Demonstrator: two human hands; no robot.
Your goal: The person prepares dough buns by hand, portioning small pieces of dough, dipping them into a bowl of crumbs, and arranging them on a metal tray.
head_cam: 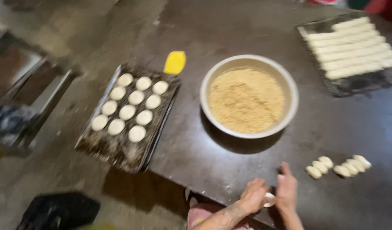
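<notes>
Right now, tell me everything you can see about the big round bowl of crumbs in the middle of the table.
The wide round pale bowl looks like metal or enamel, with a smooth light rim. It sits upright on the dark table, casting a shadow toward the near edge. A mound of tan, sandy crumbs fills it almost to the rim. It stands apart from the dark baking tray of round dough pieces beside it, and from the yellow scraper. Neither hand touches it. The picture is blurred, so finer detail is unclear.

Pale white dough [269,199] is pressed between the hands; beyond it, tan crumbs [246,100], a yellow scraper [175,62], a dark table [213,157].
</notes>
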